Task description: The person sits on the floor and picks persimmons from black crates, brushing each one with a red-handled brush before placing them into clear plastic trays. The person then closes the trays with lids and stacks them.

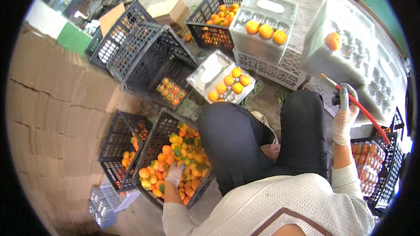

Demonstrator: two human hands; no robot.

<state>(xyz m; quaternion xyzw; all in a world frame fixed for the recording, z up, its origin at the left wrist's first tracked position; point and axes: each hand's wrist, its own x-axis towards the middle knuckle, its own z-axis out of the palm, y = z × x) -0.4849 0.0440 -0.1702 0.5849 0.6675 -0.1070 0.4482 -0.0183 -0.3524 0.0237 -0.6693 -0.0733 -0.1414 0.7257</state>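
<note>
My left hand (175, 173), in a pale glove, reaches into a black plastic crate (151, 149) heaped with orange persimmons (166, 149), some with green leaves. Its fingers rest among the fruit, and whether they grip one is hidden. A red-handled paintbrush (367, 113) is held in my right hand (345, 105), which wears a grey-fingered, striped knit glove. The brush's light tip points up and to the left, over the stacked clear trays. Before my knees sits a clear plastic clamshell box (210, 72), its lid open, with several persimmons (228, 80) in its cups.
Stacked clear packs (262, 46) on a white crate (272, 68) bear three fruits. Another tall stack (338, 59) stands at right. Filled packs (367, 160) lie in a black crate beside my right elbow. Empty black crates (151, 55) and cardboard stacks (59, 121) bound the left.
</note>
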